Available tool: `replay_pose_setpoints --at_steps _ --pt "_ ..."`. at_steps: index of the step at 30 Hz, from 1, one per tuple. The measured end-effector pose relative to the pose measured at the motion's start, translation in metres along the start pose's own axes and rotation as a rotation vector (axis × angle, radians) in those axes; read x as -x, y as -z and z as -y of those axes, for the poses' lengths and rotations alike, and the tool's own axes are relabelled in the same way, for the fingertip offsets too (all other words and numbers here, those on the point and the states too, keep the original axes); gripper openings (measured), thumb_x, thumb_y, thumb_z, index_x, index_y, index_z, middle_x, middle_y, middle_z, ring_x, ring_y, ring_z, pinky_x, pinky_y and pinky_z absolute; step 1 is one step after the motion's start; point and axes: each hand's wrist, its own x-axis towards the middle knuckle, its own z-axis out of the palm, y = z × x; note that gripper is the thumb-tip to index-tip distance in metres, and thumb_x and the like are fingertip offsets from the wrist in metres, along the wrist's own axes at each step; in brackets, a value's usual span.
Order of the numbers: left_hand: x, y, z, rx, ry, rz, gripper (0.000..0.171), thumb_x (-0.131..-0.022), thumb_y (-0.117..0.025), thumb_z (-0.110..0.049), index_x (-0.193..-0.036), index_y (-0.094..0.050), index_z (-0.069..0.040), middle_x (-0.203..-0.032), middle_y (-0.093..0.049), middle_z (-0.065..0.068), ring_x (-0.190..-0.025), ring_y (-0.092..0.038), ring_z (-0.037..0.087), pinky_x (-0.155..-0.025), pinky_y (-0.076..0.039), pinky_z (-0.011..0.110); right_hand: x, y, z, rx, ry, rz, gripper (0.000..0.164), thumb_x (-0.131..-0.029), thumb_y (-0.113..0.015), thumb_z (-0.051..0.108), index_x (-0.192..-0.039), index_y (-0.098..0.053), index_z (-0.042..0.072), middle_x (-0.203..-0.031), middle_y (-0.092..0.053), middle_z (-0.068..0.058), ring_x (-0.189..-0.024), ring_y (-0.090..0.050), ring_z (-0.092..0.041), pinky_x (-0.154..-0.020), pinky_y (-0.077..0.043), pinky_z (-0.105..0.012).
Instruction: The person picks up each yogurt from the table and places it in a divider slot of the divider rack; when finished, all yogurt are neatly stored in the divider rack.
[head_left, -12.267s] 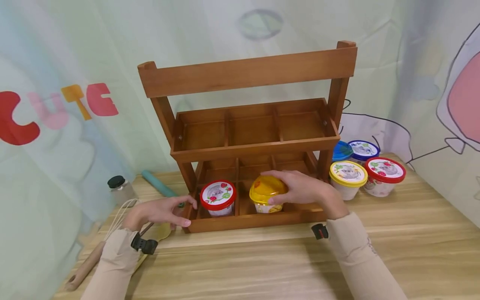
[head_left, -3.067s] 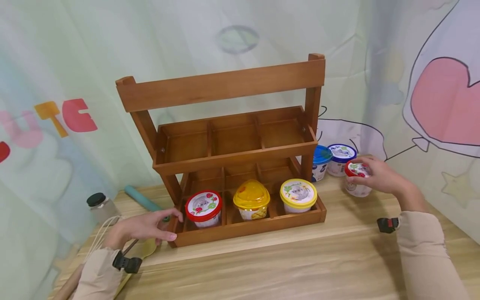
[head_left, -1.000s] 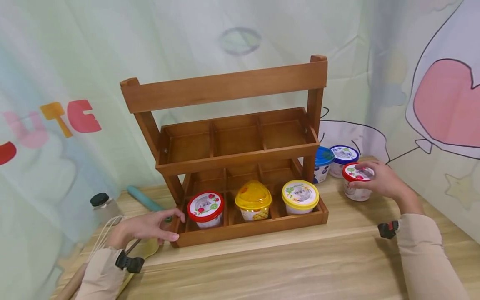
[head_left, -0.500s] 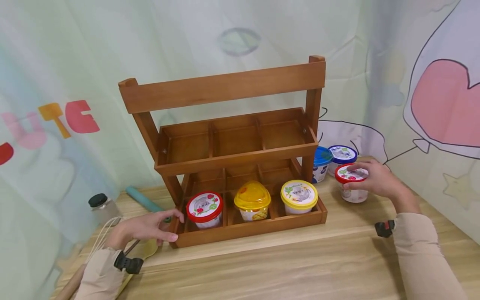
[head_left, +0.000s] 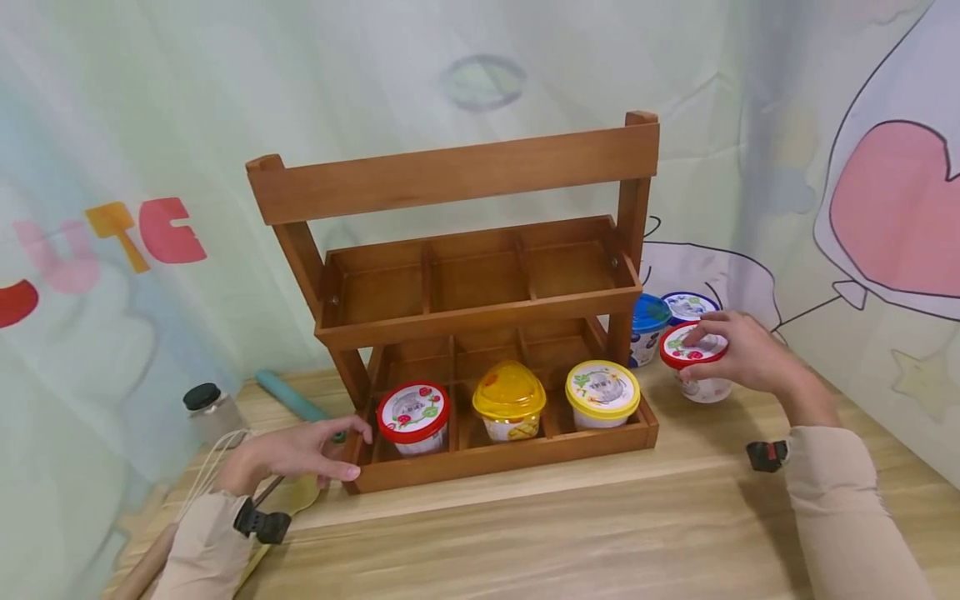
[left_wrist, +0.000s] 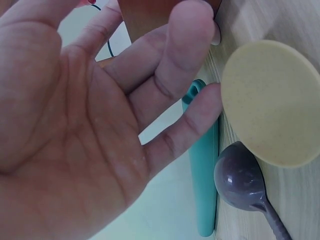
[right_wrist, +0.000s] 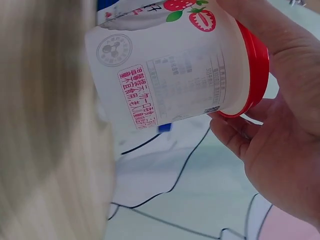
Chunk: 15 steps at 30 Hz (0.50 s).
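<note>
My right hand (head_left: 757, 354) grips a white strawberry-print tub by its red lid (right_wrist: 255, 70), right of the wooden rack (head_left: 457, 177). The tub (right_wrist: 170, 75) is close to the tabletop; I cannot tell if its base touches. At the rack's lower left corner, my left hand (head_left: 296, 454) rests with loose fingers, thumb by the front edge. The rack's lower front row holds a red-lidded tub (head_left: 412, 412), a cup with a yellow domed lid (head_left: 508, 400) and a yellow-lidded tub (head_left: 602, 392). Its upper tier has three bare compartments.
Blue-lidded tubs (head_left: 648, 325) stand behind the held tub. Left of the rack lie a teal rolling pin-like handle (left_wrist: 204, 175), a dark ladle (left_wrist: 240, 175), a pale yellow round utensil (left_wrist: 275, 100) and a whisk (head_left: 150, 558). A dark-capped jar (head_left: 210, 408) stands there too.
Earlier, my right hand set the yellow-domed cup and the yellow-lidded tub came into the rack. Since then it has taken the red-lidded tub and shifted it left. My left hand stays at the corner.
</note>
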Motion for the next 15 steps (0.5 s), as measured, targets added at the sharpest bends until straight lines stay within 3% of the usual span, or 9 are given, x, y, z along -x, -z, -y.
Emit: replay_pose_setpoints --at_steps 15 --pt "-0.001 -0.002 -0.003 0.013 0.04 -0.011 0.055 -0.095 -0.07 -0.033 -0.135 -0.042 -0.008 -0.085 -0.066 0.009 -0.067 -0.062 0.025 -0.066 -0.054 0.037 0.019 0.026 0.053 0.032 0.156 0.002 0.038 -0.073 -0.09 0.038 -0.095 -0.069 0.015 -0.142 -0.045 -0.029 -0.124 -0.038 -0.048 -0.08 -0.054 -0.056"
